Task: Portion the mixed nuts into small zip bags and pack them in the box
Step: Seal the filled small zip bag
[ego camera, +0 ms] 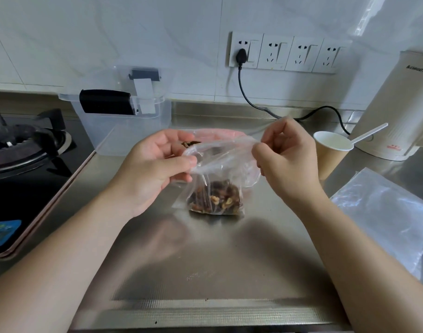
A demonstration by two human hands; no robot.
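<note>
A small clear zip bag [220, 174] stands on the steel counter, its bottom filled with mixed nuts [216, 199]. My left hand [155, 169] pinches the left end of the bag's top edge. My right hand [284, 157] pinches the right end, stretching the mouth between them. Behind the small bag lies a larger pinkish bag [220, 134], with more nuts showing past my left fingers. The clear plastic box [124, 123] with a black handle stands at the back left, open.
A gas stove [23, 150] fills the left. A paper cup [331, 152] with a white spoon and a cream kettle [397, 109] stand at the right. Spare clear bags [385, 215] lie at the right edge. A black cord runs from the wall socket.
</note>
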